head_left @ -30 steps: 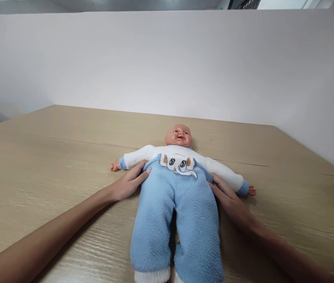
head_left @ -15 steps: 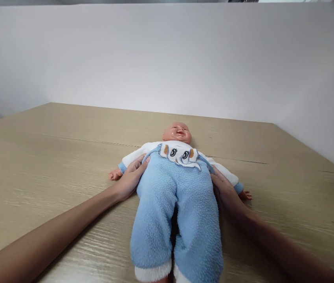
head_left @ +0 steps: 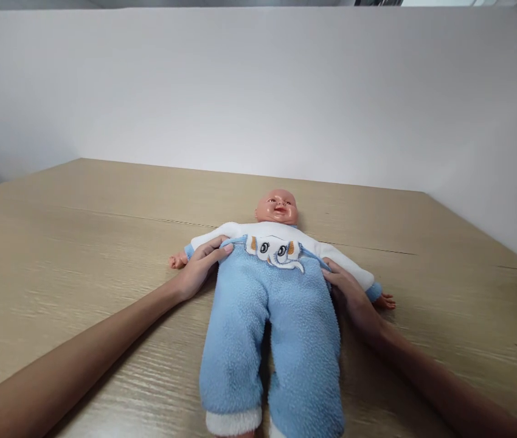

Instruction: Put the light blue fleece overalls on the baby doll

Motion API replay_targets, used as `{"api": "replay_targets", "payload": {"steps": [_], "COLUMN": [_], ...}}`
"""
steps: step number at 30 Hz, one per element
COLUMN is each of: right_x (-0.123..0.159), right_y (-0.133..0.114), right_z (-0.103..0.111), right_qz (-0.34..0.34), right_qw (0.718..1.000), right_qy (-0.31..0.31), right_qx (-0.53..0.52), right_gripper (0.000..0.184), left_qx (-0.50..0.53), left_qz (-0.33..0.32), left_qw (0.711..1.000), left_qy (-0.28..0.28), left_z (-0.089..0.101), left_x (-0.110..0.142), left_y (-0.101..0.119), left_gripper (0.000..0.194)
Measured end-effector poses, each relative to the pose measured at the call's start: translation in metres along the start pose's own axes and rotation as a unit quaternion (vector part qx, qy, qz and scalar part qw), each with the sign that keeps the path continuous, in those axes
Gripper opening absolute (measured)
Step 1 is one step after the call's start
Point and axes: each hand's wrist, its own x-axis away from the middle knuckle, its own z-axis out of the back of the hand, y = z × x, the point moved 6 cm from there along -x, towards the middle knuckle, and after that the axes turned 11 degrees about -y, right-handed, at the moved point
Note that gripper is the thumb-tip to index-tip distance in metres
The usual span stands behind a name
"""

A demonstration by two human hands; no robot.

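A baby doll (head_left: pixel 277 207) lies on its back on the table, its head at the far end and its arms spread. It wears a white top (head_left: pixel 267 230) with blue cuffs and light blue fleece overalls (head_left: pixel 240 328) with an elephant-face bib (head_left: pixel 277 250). At the left side of the overalls' upper edge, my left hand (head_left: pixel 204 264) is closed on the fabric by the strap, thumb on top. My right hand (head_left: pixel 347 292) grips the opposite edge, some of its fingers hidden beneath the cloth and the doll's side. The feet run out of the frame at the bottom.
The light wood table (head_left: pixel 103 255) has a seam running across it behind the doll's shoulders. A white partition (head_left: pixel 249 91) stands along the far side and bends round on the right.
The overalls' bib has slid down towards me and to the left, baring more of the white top. The doll's head has tipped slightly, and both hands keep their hold.
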Motion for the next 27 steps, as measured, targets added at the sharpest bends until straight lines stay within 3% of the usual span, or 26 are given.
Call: {"api": "replay_targets", "payload": {"steps": [3,7,11,13,16,18,21,24,27], "right_x": [-0.001,-0.015,-0.031,-0.039,-0.052,-0.064,-0.086,-0.108,-0.129], "right_y": [-0.006,-0.035,-0.061,-0.074,-0.092,-0.102,-0.119,-0.125,-0.12], "right_z": [0.004,-0.003,-0.019,-0.028,-0.044,-0.06,-0.095,-0.133,-0.163], "right_qz": [-0.005,0.035,0.025,0.054,0.107,0.124,0.179,0.224,0.23], "right_qw": [1.0,0.998,0.992,0.986,0.97,0.947,0.89,0.824,0.766], "right_qy": [0.023,-0.044,-0.125,-0.146,-0.128,-0.121,-0.152,-0.249,-0.343], "right_qx": [0.017,0.024,0.013,0.061,0.176,0.269,0.39,0.456,0.493], "right_gripper": [0.032,0.028,0.026,0.024,0.027,0.029,0.022,0.014,0.022], "left_qx": [0.003,-0.02,-0.065,-0.083,-0.103,-0.108,-0.126,-0.197,-0.25], "left_qz": [0.005,-0.013,-0.037,-0.065,-0.1,-0.115,-0.141,-0.177,-0.196], "left_qw": [1.0,0.999,0.995,0.991,0.985,0.981,0.974,0.954,0.935], "left_qy": [0.007,0.023,0.064,0.082,0.099,0.109,0.123,0.143,0.157], "left_z": [0.001,0.002,0.004,0.004,0.004,0.004,0.005,0.003,0.001], "left_x": [0.0,0.002,0.007,0.009,0.012,0.014,0.018,0.023,0.025], "left_y": [0.0,0.006,0.016,0.02,0.021,0.02,0.021,0.028,0.031], "left_gripper": [0.038,0.039,0.038,0.036,0.031,0.027,0.023,0.02,0.017]}}
